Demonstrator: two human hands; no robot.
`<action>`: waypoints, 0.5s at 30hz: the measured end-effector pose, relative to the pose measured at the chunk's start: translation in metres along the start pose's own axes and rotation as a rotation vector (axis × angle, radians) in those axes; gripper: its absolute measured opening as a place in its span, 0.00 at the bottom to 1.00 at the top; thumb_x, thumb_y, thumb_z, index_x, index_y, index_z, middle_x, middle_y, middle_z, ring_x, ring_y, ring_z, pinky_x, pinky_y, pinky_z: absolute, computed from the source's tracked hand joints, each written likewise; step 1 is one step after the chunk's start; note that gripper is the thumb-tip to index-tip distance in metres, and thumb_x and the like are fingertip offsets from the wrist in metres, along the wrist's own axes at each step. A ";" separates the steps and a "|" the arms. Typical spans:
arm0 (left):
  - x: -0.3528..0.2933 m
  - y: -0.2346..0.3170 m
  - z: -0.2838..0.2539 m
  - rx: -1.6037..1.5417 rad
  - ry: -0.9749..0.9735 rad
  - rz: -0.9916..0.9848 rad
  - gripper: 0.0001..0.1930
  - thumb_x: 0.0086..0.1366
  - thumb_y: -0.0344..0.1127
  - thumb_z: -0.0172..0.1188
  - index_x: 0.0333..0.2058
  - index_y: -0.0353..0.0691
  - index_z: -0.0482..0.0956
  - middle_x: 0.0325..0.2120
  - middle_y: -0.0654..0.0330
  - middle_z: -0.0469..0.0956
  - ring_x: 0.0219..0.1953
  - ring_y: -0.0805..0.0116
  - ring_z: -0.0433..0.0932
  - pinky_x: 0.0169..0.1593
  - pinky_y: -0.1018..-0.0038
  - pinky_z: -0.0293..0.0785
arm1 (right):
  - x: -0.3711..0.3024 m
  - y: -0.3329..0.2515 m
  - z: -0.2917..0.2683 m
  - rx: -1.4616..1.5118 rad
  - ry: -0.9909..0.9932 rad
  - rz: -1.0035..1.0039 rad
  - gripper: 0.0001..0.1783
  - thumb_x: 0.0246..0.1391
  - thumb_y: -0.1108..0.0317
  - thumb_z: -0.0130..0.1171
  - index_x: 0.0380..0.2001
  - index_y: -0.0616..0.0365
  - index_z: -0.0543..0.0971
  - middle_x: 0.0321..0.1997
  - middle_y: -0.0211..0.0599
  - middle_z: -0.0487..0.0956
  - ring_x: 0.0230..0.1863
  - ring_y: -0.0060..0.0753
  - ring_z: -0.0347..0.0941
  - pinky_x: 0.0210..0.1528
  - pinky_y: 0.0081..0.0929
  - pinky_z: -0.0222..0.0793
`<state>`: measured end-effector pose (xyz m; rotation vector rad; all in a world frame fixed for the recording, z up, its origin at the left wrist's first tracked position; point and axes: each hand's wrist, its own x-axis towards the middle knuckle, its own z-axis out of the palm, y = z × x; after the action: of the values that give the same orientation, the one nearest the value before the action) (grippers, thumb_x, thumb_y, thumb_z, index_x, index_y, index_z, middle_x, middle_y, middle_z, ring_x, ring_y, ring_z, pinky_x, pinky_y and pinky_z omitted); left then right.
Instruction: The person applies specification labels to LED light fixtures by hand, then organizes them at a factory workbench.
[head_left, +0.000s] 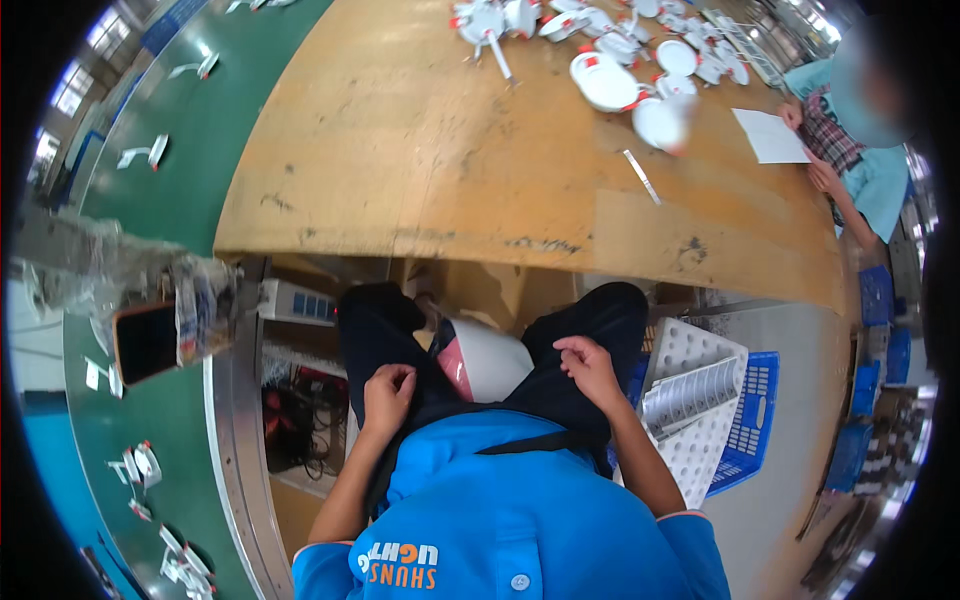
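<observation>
My left hand [389, 396] rests on my left thigh, its fingers loosely curled in and nothing visible in them. Over my right thigh is my right hand [590, 370], holding nothing, with its fingers partly bent and apart. Between my knees is a white and pink sheet-like object [490, 360]; neither hand touches it. In front of me stands a brown worktable [420, 170]. Towards its far side lies a pile of round white lamps [605, 80] with red parts. A thin white strip [642, 177] lies nearer to me.
At left runs a green conveyor belt [200, 130] carrying several white lamps. A phone [145, 342] hangs beside plastic wrapping. To my right, a blue crate [750, 420] holds a white perforated board [705, 455]. Another person [875, 170] at the table's right holds a white paper [770, 136].
</observation>
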<state>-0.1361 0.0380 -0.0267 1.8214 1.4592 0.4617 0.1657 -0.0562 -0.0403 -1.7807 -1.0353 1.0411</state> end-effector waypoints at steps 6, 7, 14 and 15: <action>-0.007 0.004 0.012 -0.521 -0.267 -0.166 0.12 0.56 0.29 0.53 0.38 0.29 0.71 0.31 0.61 0.74 0.36 0.78 0.71 0.41 0.83 0.66 | 0.046 -0.003 0.037 -0.228 -0.131 -0.152 0.14 0.44 0.69 0.55 0.37 0.60 0.73 0.32 0.44 0.74 0.33 0.33 0.72 0.35 0.25 0.67; -0.009 0.005 0.015 -0.525 -0.262 -0.156 0.12 0.56 0.29 0.53 0.38 0.29 0.71 0.31 0.61 0.74 0.36 0.78 0.71 0.41 0.83 0.66 | 0.050 -0.009 0.042 -0.243 -0.156 -0.152 0.18 0.44 0.65 0.56 0.40 0.60 0.72 0.35 0.48 0.74 0.37 0.37 0.72 0.39 0.27 0.67; -0.005 -0.014 0.017 -0.811 -0.570 -0.276 0.07 0.54 0.31 0.52 0.31 0.36 0.75 0.26 0.63 0.74 0.26 0.76 0.70 0.30 0.81 0.67 | 0.052 0.054 0.083 -0.511 -0.324 0.026 0.51 0.38 0.46 0.57 0.55 0.72 0.48 0.56 0.62 0.56 0.59 0.49 0.52 0.59 0.33 0.48; -0.009 -0.012 0.019 -0.868 -0.528 -0.470 0.10 0.55 0.31 0.53 0.36 0.35 0.73 0.29 0.61 0.75 0.30 0.74 0.73 0.33 0.81 0.69 | 0.047 0.061 0.089 -0.540 -0.400 0.339 0.54 0.36 0.42 0.56 0.55 0.74 0.47 0.56 0.63 0.54 0.59 0.50 0.52 0.59 0.30 0.48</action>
<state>-0.1340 0.0246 -0.0466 0.7898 1.0189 0.2711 0.1145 -0.0127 -0.1367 -2.2953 -1.3843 1.4700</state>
